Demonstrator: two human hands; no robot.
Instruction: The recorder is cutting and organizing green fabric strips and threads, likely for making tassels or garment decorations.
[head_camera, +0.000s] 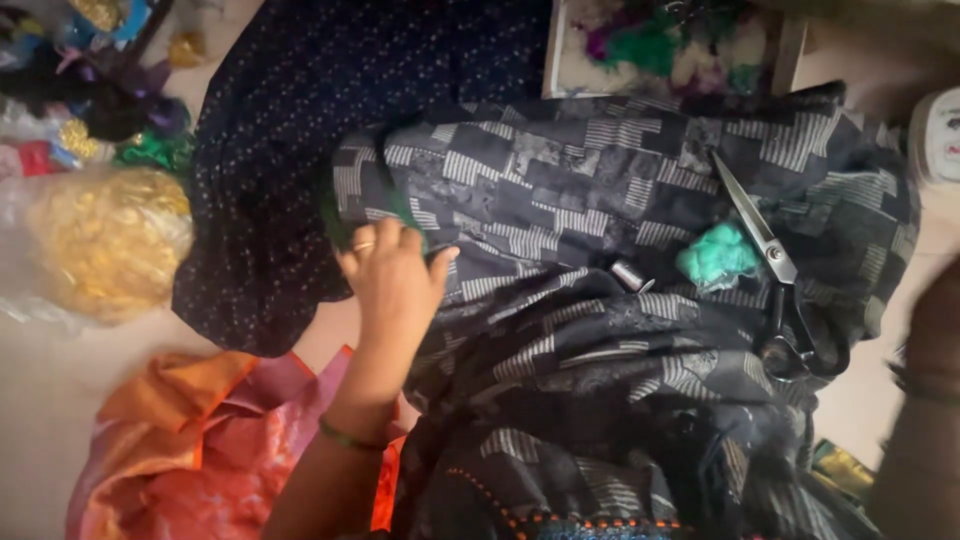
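Nearest the lens, the left forearm with a green bangle (345, 437) runs up to the left hand (393, 275); its grip is loose, fingers spread and pressed flat on the black-and-grey patchwork cloth (600, 200), clasping nothing; a ring shows on one finger. That cloth lies rumpled across the floor (40, 380) and toward the person's lap; judged from this, smoothing goes best with the palm kept flat and pushed outward from the fold, clear of the blades. Scissors (765, 245), steel with dark handles, rest on the cloth well right of the hand; a teal tuft (715, 255) lies just beside them, a small metallic spool (628, 275) near it. Right hand (925, 400): blurred at the frame edge, grip cannot be told. Dotted navy fabric (290, 130) lies beneath; orange silky cloth (200, 440) lower left; a bagged golden bundle (110, 240) at left.
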